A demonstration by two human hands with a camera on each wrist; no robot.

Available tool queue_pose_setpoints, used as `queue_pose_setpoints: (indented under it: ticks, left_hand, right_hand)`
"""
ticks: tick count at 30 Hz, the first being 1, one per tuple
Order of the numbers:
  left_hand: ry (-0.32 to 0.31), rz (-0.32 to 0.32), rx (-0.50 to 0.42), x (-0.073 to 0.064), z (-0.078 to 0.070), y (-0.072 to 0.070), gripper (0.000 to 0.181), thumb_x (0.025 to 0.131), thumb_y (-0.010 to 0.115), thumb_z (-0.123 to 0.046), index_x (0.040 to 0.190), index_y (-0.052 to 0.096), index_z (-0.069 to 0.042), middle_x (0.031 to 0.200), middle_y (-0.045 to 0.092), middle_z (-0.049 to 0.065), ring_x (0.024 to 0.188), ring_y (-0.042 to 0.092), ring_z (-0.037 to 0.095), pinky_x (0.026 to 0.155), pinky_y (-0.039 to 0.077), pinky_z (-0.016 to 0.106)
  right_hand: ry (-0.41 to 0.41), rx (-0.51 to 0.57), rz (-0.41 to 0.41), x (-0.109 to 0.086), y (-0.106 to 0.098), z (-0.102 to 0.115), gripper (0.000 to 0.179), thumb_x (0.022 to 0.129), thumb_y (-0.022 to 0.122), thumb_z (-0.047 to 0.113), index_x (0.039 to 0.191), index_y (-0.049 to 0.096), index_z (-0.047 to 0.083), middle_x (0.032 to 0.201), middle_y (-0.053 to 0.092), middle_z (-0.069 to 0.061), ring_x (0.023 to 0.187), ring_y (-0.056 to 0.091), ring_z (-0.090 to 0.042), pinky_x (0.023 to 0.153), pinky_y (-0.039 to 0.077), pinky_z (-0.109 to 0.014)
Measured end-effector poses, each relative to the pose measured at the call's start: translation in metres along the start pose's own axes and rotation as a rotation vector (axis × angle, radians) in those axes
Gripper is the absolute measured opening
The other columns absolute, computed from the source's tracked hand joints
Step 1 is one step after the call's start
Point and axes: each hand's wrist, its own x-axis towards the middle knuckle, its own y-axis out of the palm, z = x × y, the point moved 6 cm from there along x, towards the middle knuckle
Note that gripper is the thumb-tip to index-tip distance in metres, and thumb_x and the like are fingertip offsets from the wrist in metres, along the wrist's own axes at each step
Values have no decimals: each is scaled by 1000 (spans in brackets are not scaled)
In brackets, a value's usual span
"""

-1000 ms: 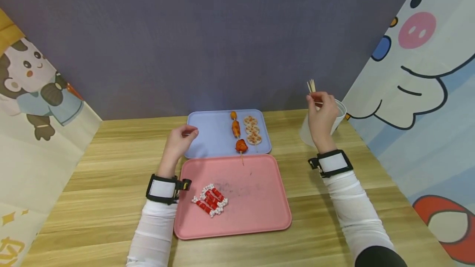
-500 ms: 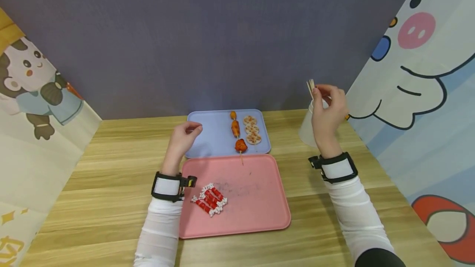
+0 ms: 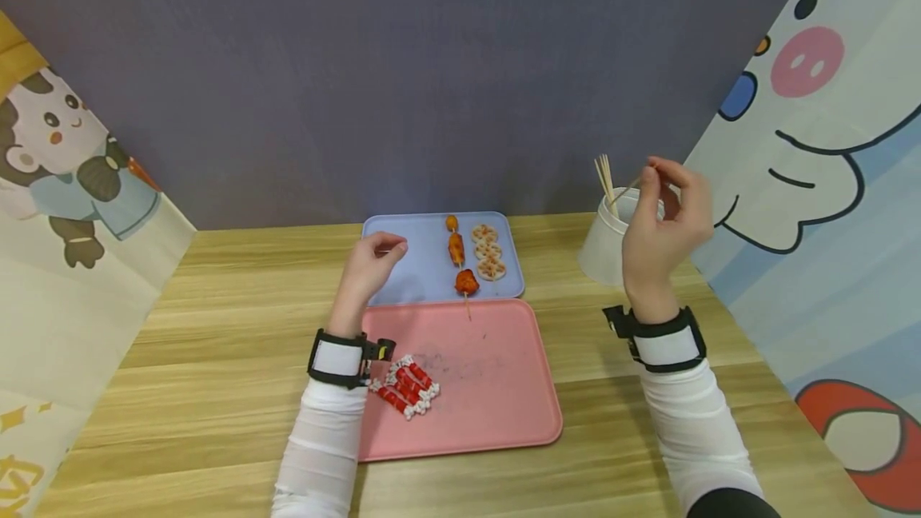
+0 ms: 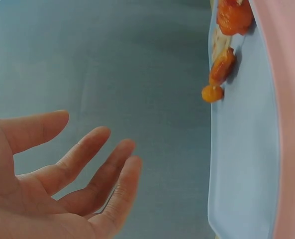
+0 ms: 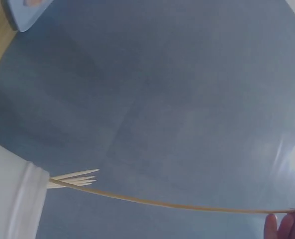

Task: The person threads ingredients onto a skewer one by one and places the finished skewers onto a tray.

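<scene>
- Right hand [image 3: 665,230]: thumb and fingertips brought together, pinching one thin stick [image 5: 172,204] by its upper end; this end hold probably keeps fingers clear of the other sticks [image 3: 605,174].
- Stick: long axis slants from fingertips down and leftward to the mouth of the white cup [image 3: 603,250]; shaft slightly bowed. Lower tip inside rim or not: cannot tell.
- Other sticks: steeply tilted in cup, ends up, presumably for easy reach.
- Left hand [image 3: 368,266]: fingers loosely spread, grasping nothing, near the blue tray [image 3: 406,270].
- Pink tray [image 3: 489,402], nearer the person: red-and-white pieces [image 3: 408,390], apparently grouped by kind.
</scene>
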Motion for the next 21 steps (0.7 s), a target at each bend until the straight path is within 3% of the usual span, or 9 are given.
queue_pose_setpoints:
  ticks: [8,16,21]
  left_hand:
    - [14,9,-19,1,-8,13,30,95,58,-22,117,63,-3,118,62,16,111,56,29,96,46,43]
    - [50,12,-40,2,-21,34,27,93,59,-21,114,65,-4,114,65,14,107,59,27,95,47,41]
    - [90,5,-14,-1,-32,52,26,91,62,-20,112,66,-5,113,66,12,105,59,27,92,48,41]
  right_hand:
    - [-11,136,-117,-3,-11,7,6,86,64,-2,91,67,-5,90,65,-11,82,62,-23,72,53,-27]
    - [78,199,-47,-22,-4,8,10,88,61,-5,93,62,-13,91,65,-3,80,61,-22,72,53,-26]
    - [106,221,23,-42,3,-3,12,87,60,-6,95,60,-16,92,65,-4,79,62,-21,71,54,-25]
